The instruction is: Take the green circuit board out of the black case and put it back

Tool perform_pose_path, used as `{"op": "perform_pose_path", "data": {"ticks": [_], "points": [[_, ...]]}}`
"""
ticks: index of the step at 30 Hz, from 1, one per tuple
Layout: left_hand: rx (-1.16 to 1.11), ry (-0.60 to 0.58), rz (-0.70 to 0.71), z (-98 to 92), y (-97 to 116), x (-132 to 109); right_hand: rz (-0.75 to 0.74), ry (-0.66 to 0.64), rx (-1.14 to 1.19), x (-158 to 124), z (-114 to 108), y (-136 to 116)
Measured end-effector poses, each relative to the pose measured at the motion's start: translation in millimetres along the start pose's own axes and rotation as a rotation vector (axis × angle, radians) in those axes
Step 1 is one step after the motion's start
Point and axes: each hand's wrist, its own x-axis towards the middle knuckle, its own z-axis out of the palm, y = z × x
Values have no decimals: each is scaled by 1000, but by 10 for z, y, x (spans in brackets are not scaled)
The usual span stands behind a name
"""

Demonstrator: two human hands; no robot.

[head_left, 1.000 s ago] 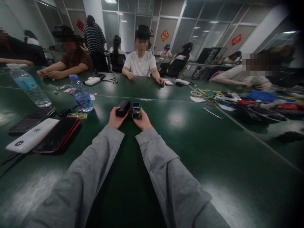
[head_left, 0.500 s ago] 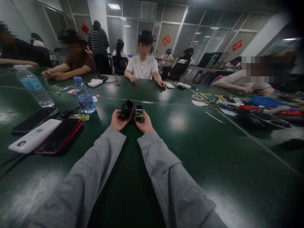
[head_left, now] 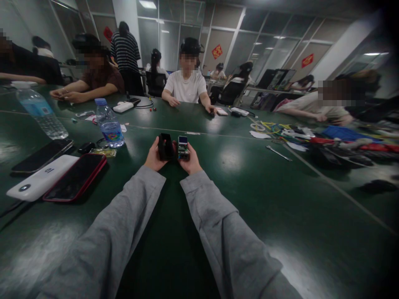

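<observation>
Head view: a narrow gap separates black case (head_left: 165, 147) from circuit board (head_left: 183, 151).

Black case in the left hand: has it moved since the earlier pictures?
Yes: the black case in the left hand has turned, its open side now facing the viewer. Against the blue-capped bottle, its place has hardly shifted.

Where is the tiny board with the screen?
Near the middle of the head view, the board is in the right hand, just right of the black case.
</observation>
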Motion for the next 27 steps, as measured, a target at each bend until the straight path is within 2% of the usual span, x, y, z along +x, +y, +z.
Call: {"op": "perform_pose_path", "data": {"ticks": [12,18,20,23,27], "points": [[103,-47,59,-29,-61,92,-42,4,-106,-22,6,14],[328,133,418,-117,-38,206,-84,16,-208,-60,52,39],[460,155,475,-154,-27,227,-66,17,-223,-70,60,35],[604,158,459,-213,-22,261,-41,4,-219,-64,57,32],[688,183,424,-278,-43,326,-27,-16,-196,-31,36,45]]}}
